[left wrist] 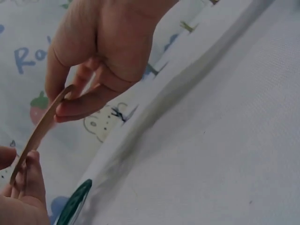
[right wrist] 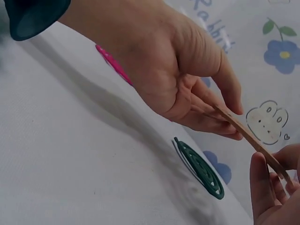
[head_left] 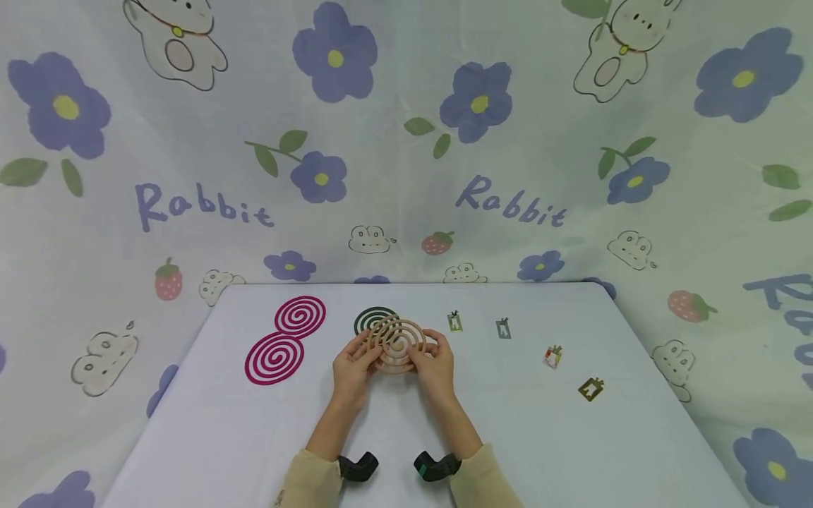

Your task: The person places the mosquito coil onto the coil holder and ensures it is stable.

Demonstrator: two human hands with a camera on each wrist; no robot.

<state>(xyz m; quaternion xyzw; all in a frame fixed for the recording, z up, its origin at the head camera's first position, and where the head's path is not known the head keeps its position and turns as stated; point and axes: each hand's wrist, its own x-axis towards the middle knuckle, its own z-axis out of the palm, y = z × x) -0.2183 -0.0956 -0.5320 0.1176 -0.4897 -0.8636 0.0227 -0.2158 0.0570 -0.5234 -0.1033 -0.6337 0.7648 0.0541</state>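
My left hand (head_left: 351,370) pinches the left edge of a tan mosquito coil (head_left: 399,346), thumb on top and fingers beneath. Its right edge is gripped the same way by my right hand (head_left: 435,367). Two overlapping spirals show, so it may be a pair of coils. The coil is held above the table, seen nearly edge-on in the left wrist view as a thin tan strip (left wrist: 42,126). Behind it on the table lies a dark green mosquito coil (head_left: 368,312), partly hidden. To the left lie two magenta mosquito coils (head_left: 300,316), edges touching or nearly so.
Several small flat metal coil stands lie on the right: a gold one (head_left: 454,322), a silver one (head_left: 503,328), a multicoloured one (head_left: 552,357) and a bronze one (head_left: 591,389). The white table (head_left: 209,437) ends at a patterned cloth backdrop (head_left: 394,176).
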